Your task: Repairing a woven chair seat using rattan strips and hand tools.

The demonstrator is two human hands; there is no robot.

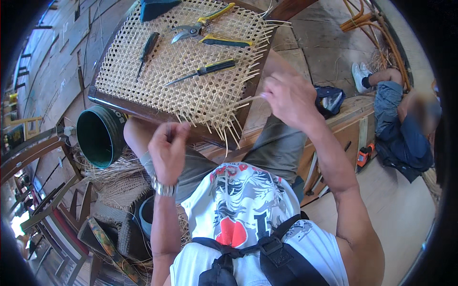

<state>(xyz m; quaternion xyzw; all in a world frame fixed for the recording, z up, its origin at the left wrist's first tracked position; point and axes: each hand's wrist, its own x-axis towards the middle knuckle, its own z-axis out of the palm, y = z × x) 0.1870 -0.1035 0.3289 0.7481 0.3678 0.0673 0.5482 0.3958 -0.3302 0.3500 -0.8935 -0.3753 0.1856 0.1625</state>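
While pinching cane strand (248, 99) (right hand (286, 97))

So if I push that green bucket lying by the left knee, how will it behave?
The green bucket lies on its side with the mouth facing up at the camera, so it would probably roll rather than slide. It looks empty, so likely light. The loose cane strands under its lower edge may damp or snag the roll.
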